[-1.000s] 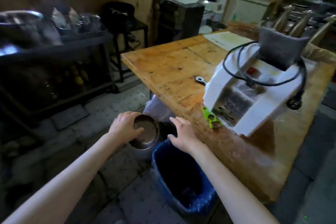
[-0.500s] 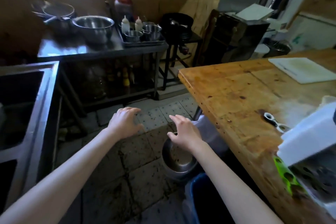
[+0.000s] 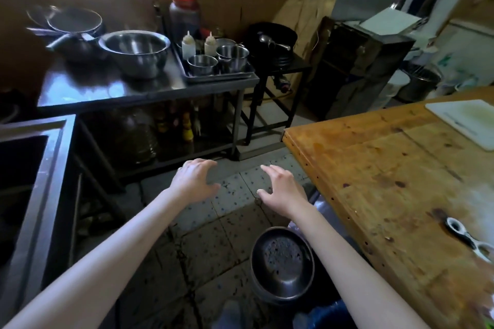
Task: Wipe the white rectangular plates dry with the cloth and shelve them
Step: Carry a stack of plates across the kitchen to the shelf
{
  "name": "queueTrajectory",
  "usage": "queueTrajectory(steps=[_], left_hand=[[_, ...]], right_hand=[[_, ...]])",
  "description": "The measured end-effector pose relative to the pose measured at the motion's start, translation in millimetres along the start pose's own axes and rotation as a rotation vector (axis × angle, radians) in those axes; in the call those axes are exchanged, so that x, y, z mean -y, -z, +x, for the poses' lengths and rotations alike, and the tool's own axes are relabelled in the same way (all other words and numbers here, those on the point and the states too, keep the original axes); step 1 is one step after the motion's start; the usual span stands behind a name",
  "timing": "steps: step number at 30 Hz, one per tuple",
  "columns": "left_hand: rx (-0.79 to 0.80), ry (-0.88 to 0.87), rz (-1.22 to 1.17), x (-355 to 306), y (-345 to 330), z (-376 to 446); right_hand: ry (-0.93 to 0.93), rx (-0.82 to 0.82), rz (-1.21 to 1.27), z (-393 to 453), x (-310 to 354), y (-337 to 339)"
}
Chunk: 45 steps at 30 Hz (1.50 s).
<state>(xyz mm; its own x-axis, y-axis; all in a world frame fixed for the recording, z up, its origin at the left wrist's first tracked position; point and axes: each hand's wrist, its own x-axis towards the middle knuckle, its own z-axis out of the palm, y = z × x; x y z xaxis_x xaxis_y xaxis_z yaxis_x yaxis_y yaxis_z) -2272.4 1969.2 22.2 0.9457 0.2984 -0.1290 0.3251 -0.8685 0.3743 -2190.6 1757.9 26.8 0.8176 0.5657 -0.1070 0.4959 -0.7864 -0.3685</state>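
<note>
My left hand (image 3: 193, 180) and my right hand (image 3: 283, 189) hover over the tiled floor, both held out in front of me with relaxed, loosely spread fingers and holding nothing. No white rectangular plate and no cloth can be seen. A dirty metal bowl (image 3: 282, 264) sits low on the floor under my right forearm, beside the wooden table (image 3: 387, 181).
A steel counter (image 3: 107, 88) ahead carries a large metal bowl (image 3: 135, 51), a pan, squeeze bottles and a tray of metal cups (image 3: 217, 67). A steel sink (image 3: 32, 176) is at left. A white cutting board (image 3: 467, 121) and a peeler (image 3: 465, 238) lie on the wooden table.
My left hand let go of the metal bowl, which now rests low on the floor. The view swung left from the table toward the steel counter, and both hands moved forward, empty.
</note>
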Motion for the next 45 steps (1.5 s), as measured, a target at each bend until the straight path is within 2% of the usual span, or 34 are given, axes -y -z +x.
queueTrajectory(steps=[8, 18, 25, 32, 38, 45], left_hand=[[-0.039, -0.059, 0.004, -6, 32, 141], [-0.010, -0.114, -0.034, 13, 54, 291], [0.080, -0.245, 0.048, 45, 79, 405], [0.196, -0.418, 0.113, 48, 92, 495], [0.314, -0.557, 0.158, 4, 76, 565], [0.339, -0.718, 0.197, -85, 49, 644]], right_hand=[[-0.025, -0.045, 0.006, 135, -21, 29], [-0.095, -0.004, 0.012, 276, -26, 44], [-0.227, -0.051, 0.042, 363, -13, 44], [-0.407, -0.097, 0.079, 417, -10, 43], [-0.601, -0.131, 0.110, 438, -45, 66], [-0.734, -0.207, 0.050, 466, -122, 102]])
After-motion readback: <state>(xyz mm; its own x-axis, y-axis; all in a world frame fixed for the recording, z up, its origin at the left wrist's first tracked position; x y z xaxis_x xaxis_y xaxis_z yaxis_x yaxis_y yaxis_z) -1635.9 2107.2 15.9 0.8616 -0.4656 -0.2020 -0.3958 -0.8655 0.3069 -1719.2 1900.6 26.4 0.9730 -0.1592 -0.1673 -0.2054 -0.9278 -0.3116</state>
